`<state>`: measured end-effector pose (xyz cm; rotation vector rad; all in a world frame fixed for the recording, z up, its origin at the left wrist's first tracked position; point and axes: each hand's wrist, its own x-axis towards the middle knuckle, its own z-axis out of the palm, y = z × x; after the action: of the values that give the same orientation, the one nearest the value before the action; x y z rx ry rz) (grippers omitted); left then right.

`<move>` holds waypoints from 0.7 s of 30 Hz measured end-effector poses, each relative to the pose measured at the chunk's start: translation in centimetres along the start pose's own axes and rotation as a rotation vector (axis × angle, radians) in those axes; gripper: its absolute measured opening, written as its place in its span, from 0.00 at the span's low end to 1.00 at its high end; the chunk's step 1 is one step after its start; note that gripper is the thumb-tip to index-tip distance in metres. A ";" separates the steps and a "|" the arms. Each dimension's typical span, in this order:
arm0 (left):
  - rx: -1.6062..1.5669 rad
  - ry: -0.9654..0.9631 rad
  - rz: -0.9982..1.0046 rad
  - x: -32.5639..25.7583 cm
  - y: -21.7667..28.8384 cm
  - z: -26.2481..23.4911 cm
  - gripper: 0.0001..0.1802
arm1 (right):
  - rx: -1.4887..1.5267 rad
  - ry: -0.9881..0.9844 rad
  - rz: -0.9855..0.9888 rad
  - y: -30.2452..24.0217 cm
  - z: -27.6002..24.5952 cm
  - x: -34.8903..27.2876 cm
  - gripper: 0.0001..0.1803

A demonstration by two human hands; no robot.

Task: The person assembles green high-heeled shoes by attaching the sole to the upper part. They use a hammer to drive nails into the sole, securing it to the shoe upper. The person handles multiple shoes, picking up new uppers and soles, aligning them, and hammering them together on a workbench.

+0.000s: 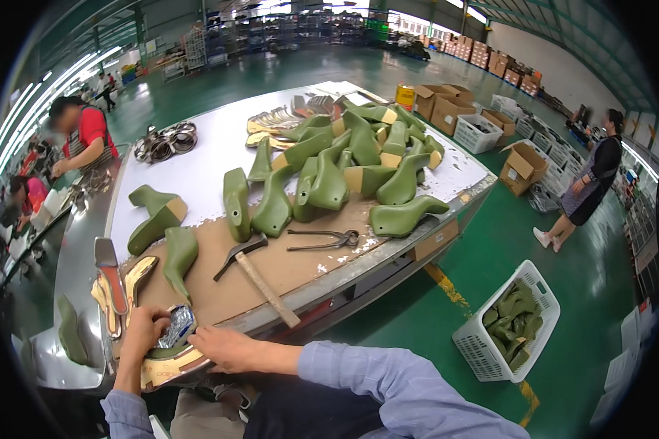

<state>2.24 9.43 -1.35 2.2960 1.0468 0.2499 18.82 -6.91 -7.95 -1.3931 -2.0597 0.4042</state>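
Observation:
At the near left corner of the table, my left hand (145, 329) is bent with its fingers drawn together beside a crinkled silver and blue packet (177, 326). My right hand (225, 348) is closed in a pinch on the packet's other side; what either hand's fingertips hold is too small to make out. Below them is a green shoe last with a tan insole (170, 370) on its sole, partly hidden by my hands. Just beyond stands a green shoe last (180, 260). Loose insoles (113, 289) lie to the left.
A hammer (256, 282) and pincers (322, 240) lie on the brown board. Many green lasts (329, 183) pile up across the table. A white basket of lasts (505, 322) stands on the floor at right. People stand at left (88, 139) and right (597, 172).

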 end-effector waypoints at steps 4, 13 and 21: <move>-0.058 0.008 -0.005 0.0 -1.3 0.1 0.08 | -0.034 0.023 -0.041 -0.1 -0.1 0.0 0.40; -0.285 0.403 0.054 -2.9 1.8 -0.9 0.06 | -0.061 -0.078 -0.007 -0.6 -1.3 0.4 0.40; -0.372 0.309 0.130 -8.7 4.6 2.9 0.07 | -0.073 -0.008 0.079 0.1 -5.2 -1.2 0.52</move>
<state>0.49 -0.60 -0.33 2.0238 0.9048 0.8034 22.57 -8.45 -4.41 -1.5225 -2.0487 0.3710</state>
